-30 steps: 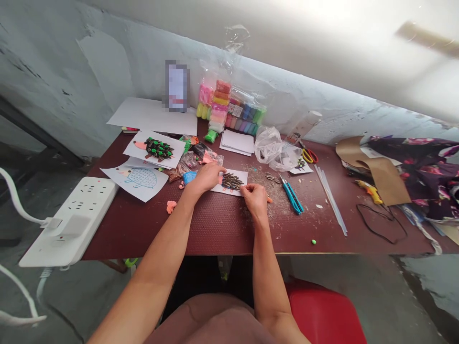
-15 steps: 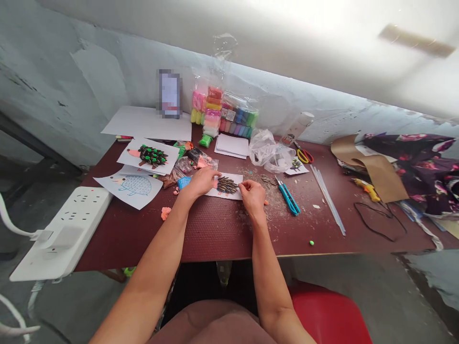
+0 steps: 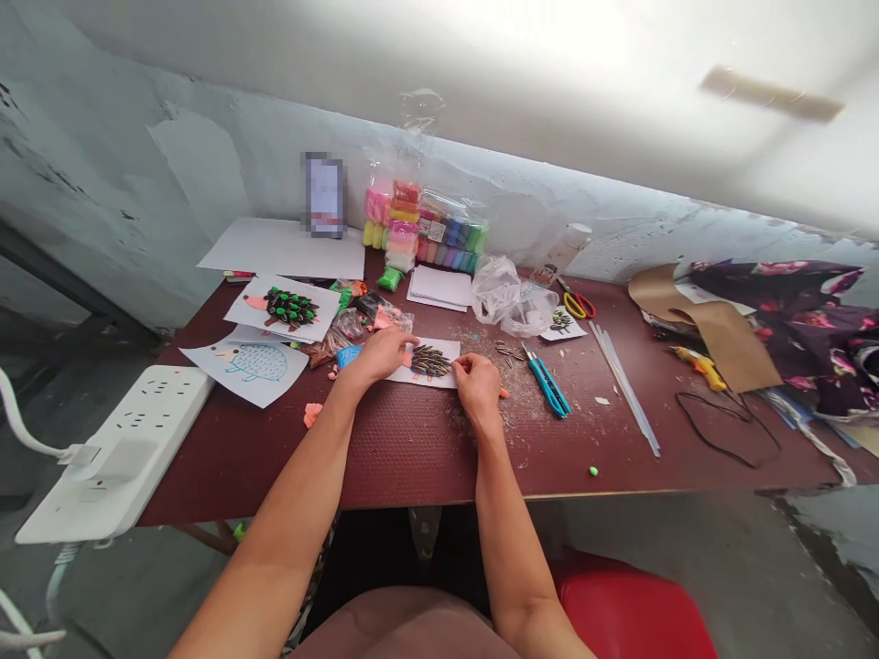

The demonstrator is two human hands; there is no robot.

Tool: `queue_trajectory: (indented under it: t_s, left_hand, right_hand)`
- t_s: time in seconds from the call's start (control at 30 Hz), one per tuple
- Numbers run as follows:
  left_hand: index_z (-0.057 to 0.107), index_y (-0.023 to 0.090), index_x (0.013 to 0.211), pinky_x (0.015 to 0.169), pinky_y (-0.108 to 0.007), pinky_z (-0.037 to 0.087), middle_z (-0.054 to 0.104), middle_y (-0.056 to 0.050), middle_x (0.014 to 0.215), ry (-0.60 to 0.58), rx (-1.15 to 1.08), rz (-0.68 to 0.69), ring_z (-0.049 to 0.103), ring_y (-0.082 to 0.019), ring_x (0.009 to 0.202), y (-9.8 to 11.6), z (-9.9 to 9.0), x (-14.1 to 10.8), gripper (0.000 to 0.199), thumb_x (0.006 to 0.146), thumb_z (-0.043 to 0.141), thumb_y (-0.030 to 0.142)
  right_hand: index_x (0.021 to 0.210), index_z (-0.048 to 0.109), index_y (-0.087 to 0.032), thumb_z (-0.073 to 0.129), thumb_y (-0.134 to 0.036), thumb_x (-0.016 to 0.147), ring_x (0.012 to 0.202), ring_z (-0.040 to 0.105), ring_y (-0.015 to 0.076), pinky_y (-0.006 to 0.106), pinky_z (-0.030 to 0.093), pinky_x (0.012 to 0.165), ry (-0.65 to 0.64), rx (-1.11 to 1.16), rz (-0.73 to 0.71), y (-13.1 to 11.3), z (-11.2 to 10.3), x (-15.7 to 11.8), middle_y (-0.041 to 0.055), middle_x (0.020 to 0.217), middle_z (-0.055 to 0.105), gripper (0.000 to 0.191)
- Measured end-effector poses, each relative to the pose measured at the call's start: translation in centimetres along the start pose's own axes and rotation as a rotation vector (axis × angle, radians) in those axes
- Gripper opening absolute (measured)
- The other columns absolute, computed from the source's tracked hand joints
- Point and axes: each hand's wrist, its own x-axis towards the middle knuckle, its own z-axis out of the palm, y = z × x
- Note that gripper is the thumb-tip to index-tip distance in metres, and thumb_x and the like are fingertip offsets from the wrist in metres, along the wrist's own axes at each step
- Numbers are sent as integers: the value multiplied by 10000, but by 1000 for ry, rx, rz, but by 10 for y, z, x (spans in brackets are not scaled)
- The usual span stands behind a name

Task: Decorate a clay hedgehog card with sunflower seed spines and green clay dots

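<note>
A small white card [image 3: 445,378] lies flat on the table, bearing a hedgehog picture [image 3: 429,360] whose back is covered with dark striped seeds. My left hand [image 3: 380,355] rests over the card's left end, fingers stretched out by the hedgehog's head. At the right end, my right hand [image 3: 479,383] has thumb and fingers pinched together beside the tips of the seeds; whatever they hold is too small to make out. Several loose seeds [image 3: 508,350] lie just right of that hand, and a teal utility knife [image 3: 548,383] lies farther right.
Finished-looking hedgehog card [image 3: 292,307], blue hedgehog drawing [image 3: 254,361] and power strip [image 3: 124,448] are at left. Behind stand packs of coloured clay [image 3: 429,229] and a plastic bag [image 3: 498,288]. Scissors [image 3: 577,304], glue sticks [image 3: 624,389] and a yellow glue gun [image 3: 700,366] lie at right.
The view has shifted slightly, so the table sits a little lower. Both hands stay at the two ends of the card, with the right hand still pinched at the seeds.
</note>
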Motion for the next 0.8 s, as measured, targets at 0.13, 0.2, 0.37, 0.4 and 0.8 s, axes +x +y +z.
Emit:
queue_trajectory:
  t_s: [0.13, 0.2, 0.37, 0.4, 0.8]
  left_hand:
    - [801, 235, 1302, 1050, -320, 538, 779, -99, 1220, 18, -25, 9, 703, -252, 1202, -1, 1, 0, 513, 913, 516, 61]
    - [808, 237, 1289, 1052, -318, 536, 781, -94, 1215, 29, -39, 13, 704, -250, 1193, -2, 3, 0, 513, 905, 517, 59]
    - [801, 226, 1298, 1064, -326, 526, 770, -100, 1264, 37, -62, 22, 694, -255, 1210, -6, 6, 2, 508, 916, 506, 69]
    - [800, 226, 1300, 1062, -326, 526, 767, -102, 1269, 36, -62, 25, 693, -255, 1212, -7, 7, 2, 508, 919, 504, 70]
    - [815, 215, 1254, 1016, -341, 560, 795, -107, 1208, 79, -101, 41, 733, -254, 1133, -16, 12, 7, 441, 936, 537, 86]
  right_hand:
    - [978, 845, -184, 642, -203, 957, 945, 756, 229, 272, 470, 790, -18, -33, 7, -3, -1, -2, 108, 1010, 831, 205]
    - [997, 844, -181, 632, -200, 966, 961, 755, 226, 268, 469, 802, -25, -47, 11, -4, -1, -2, 109, 1023, 830, 216]
    - [1047, 842, -171, 618, -209, 979, 979, 751, 234, 275, 470, 820, -30, -66, 4, -3, 0, -3, 122, 1049, 826, 238]
    - [1043, 843, -172, 616, -213, 978, 971, 748, 233, 275, 470, 817, -30, -63, 1, -2, 1, -3, 123, 1047, 824, 240]
    - [1046, 825, -191, 596, -199, 965, 972, 704, 229, 302, 477, 845, 13, -78, 27, 12, -7, -5, 108, 1086, 781, 244]
